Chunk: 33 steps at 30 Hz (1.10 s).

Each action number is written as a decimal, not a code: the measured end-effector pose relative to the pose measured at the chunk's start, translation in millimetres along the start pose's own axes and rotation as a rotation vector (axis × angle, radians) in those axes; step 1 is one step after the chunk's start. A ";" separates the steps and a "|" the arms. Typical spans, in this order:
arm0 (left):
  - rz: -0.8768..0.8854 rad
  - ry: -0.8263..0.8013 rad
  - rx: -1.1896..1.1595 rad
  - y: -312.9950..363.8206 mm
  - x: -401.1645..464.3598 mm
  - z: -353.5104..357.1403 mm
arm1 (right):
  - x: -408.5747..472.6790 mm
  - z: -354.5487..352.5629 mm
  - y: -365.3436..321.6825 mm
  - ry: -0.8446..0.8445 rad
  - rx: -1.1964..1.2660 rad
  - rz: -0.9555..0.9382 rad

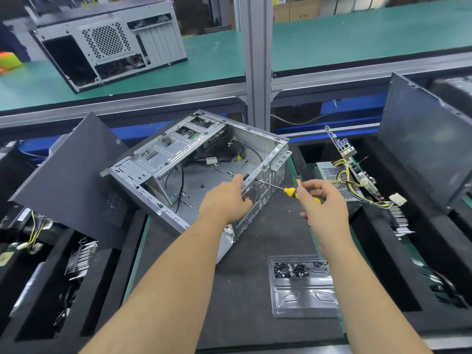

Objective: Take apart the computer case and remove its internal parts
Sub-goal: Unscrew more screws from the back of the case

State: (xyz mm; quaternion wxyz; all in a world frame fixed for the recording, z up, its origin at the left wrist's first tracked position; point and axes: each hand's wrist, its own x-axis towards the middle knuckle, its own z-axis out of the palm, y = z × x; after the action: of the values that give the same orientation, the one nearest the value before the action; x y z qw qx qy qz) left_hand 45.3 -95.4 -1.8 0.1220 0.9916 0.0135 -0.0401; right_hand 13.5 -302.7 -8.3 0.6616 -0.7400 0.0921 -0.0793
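Observation:
An opened grey computer case [163,154] lies on its side on the black mat, its interior showing black cables and a drive cage. My left hand [226,200] grips the rear panel's top edge, fingers curled over the fan grille. My right hand [324,203] holds a yellow-handled screwdriver [293,192] whose tip touches the case's rear panel near my left hand's fingertips. A removed motherboard [353,164] and a power supply [334,180] with yellow wires sit in the right foam tray.
A clear plastic tray [304,287] holding several screws lies near my right forearm. A black side panel [71,180] leans at the left, another [424,141] at the right. Foam trays with parts flank the mat. A second case [109,44] stands on the green shelf.

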 end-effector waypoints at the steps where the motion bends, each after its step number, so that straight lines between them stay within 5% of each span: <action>1: 0.001 0.001 -0.001 0.0 -0.1 0.1 | 1.7 0.6 -0.1 0.007 0.026 0.061; 5: 0.010 0.015 0.009 0.3 -0.1 0.3 | 6.0 -1.3 -1.2 -0.036 -0.107 0.238; 10: 0.011 0.009 0.005 0.9 0.1 -0.3 | -0.4 -2.4 1.7 -0.010 -0.330 0.005; 19: 0.014 0.012 0.011 0.3 0.5 0.0 | -1.5 -2.6 0.7 0.009 -0.141 -0.110; 24: 0.012 0.017 0.017 0.2 0.4 0.7 | 0.2 -0.7 -2.4 -0.002 0.085 0.109; 27: 0.014 0.017 0.019 -0.2 0.9 0.7 | 3.4 -1.5 -2.6 -0.042 -0.060 0.199; 33: 0.013 0.009 0.015 -0.1 0.3 0.9 | -2.2 -2.7 0.1 -0.025 -0.208 -0.009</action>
State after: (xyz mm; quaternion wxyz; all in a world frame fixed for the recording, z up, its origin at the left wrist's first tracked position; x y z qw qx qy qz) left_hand 45.5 -95.6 -2.7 0.1149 0.9927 0.0072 -0.0350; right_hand 10.7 -304.8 -8.0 0.5817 -0.8061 0.0882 -0.0631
